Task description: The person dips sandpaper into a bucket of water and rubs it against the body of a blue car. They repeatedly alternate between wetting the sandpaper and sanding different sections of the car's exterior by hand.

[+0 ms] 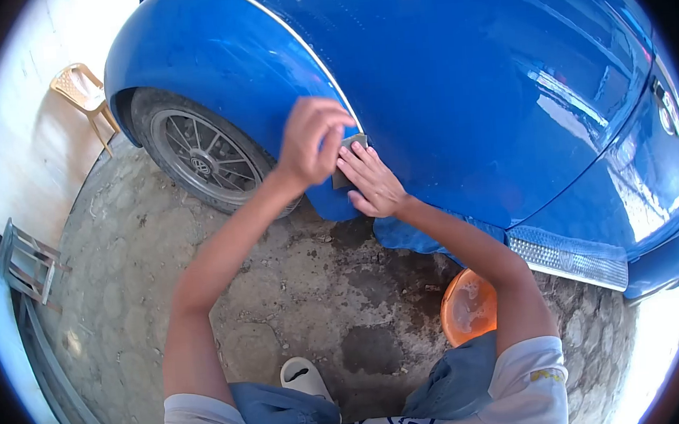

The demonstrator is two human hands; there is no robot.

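My right hand presses a small grey piece of sandpaper against the blue car body, its fingers laid over the sheet. The sheet sits at the lower end of the light trim strip, where fender and body meet; much of it is hidden under the fingers. Just left of it, my left hand is raised in front of the blue fender with its fingers curled in. Nothing shows in that hand, and it seems apart from the sheet.
Left of my hands is the car's wheel. An orange basin with sudsy liquid stands on the stained ground by my right knee, below the ridged running board. A plastic chair and a wooden stool stand at the left.
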